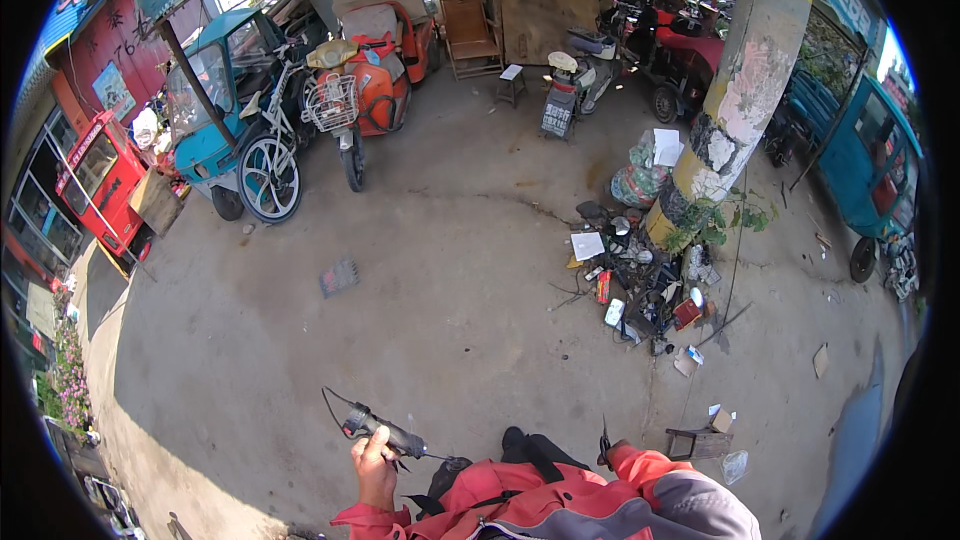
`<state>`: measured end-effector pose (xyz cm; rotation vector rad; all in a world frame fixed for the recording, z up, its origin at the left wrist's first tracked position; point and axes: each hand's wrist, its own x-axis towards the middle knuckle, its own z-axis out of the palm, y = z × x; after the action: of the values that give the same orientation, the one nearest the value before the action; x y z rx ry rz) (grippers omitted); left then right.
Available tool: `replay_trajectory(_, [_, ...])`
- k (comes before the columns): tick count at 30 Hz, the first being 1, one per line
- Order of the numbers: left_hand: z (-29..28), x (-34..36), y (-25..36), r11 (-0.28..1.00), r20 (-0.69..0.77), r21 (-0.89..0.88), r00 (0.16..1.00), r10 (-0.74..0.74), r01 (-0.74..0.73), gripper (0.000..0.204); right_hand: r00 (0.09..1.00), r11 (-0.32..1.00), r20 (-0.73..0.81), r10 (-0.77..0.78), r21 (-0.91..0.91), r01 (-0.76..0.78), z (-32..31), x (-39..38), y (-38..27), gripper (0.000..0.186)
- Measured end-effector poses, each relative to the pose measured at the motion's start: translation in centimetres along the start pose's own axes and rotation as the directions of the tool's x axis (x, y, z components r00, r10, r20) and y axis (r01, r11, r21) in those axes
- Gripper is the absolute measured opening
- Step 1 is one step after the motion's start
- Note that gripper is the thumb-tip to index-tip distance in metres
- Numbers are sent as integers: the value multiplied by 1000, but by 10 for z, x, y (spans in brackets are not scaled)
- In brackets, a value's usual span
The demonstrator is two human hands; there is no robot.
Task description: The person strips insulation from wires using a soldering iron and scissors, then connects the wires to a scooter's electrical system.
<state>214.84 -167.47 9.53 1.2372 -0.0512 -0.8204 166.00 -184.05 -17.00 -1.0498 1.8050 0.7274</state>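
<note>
My left hand (374,468), at the lower middle, is closed around a black cylindrical tool (394,434). A dark cable loops from the tool's upper left end, and a thin shaft sticks out at the other end, pointing right. At the end of the red right sleeve, my right hand (618,449) is partly hidden. A thin dark pointed tool (604,432) rises from its fingers; its exact kind is too small to make out. Both hands are apart, close in front of my red and grey jacket (560,495).
Around a pillar (735,110) at right lies a pile of scrap parts (640,285). A small wooden stool (697,443) is near my right side. A flat grey piece (340,278) lies on the concrete. Parked far left are a blue three-wheeler (205,155) and an orange scooter (380,95).
</note>
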Motion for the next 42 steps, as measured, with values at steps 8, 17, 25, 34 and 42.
replay_trajectory(8, [78,191,51,997,22,-36,998,-66,67,37,932,902,-246,-265,278,330,-142,23,-221,36])
replay_trajectory(17, [199,433,125,991,150,87,982,-113,101,33,997,942,13,78,326,-78,-141,-70,-350,23])
replay_trajectory(25, [302,612,175,995,167,45,982,-92,86,32,995,943,83,64,321,-87,-200,-10,-482,24])
replay_trajectory(34, [446,798,196,983,140,131,979,-147,128,36,984,930,163,68,348,-122,-364,138,-700,27])
replay_trajectory(42, [589,955,224,985,209,115,967,-148,126,34,961,919,-225,-158,322,227,-588,165,-911,28])
